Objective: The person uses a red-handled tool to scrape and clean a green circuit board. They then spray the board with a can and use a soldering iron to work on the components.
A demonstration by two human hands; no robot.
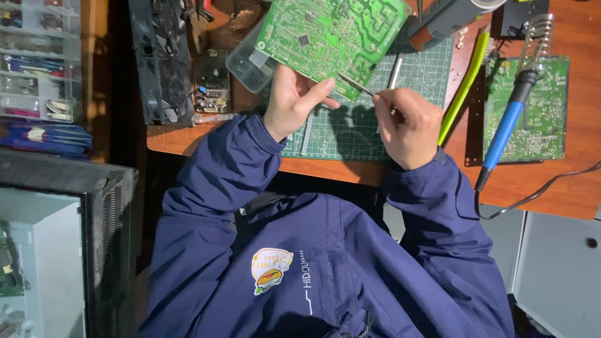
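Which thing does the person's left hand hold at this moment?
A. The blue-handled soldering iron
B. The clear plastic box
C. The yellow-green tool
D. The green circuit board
D. The left hand grips the lower edge of the green circuit board, tilted above the cutting mat, while the right hand points a thin metal tool at it; the blue-handled soldering iron rests in its stand, untouched.

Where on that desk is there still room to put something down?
Bare wood lies between the cutting mat and the second circuit board, and along the near edge under the soldering iron. The far left, around the plastic tub, is crowded.
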